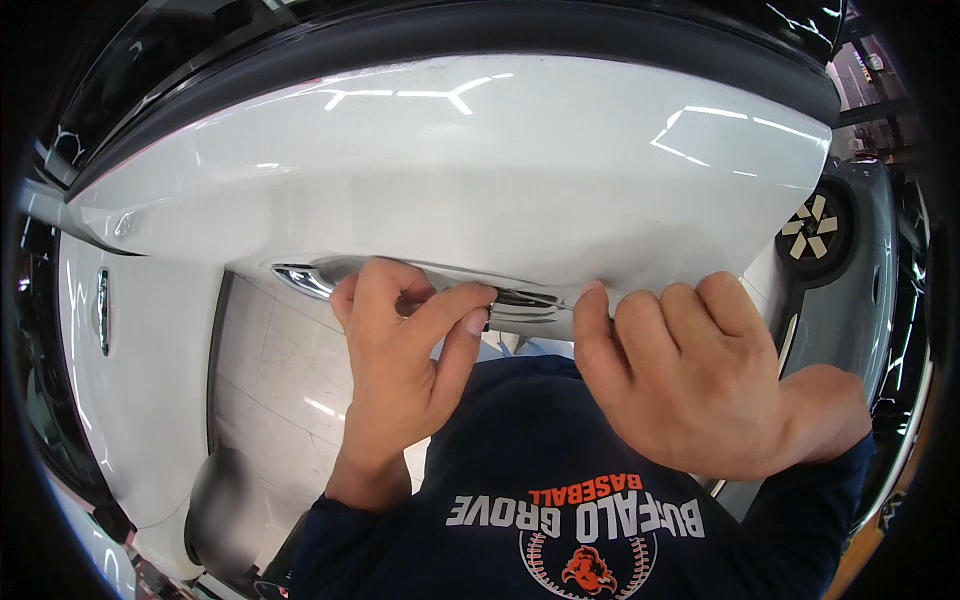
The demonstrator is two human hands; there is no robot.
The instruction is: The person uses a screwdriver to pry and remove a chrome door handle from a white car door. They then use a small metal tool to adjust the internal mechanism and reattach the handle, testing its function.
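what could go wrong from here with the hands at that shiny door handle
The left hand might slip, as the door handle looks smooth and shiny. The right hand is close to the glossy white door panel, so a nail or knuckle could perhaps scuff it.

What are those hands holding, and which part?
The left hand is at the middle of the shiny door handle; the right hand is near its right end. Whether either holds anything can't be told.
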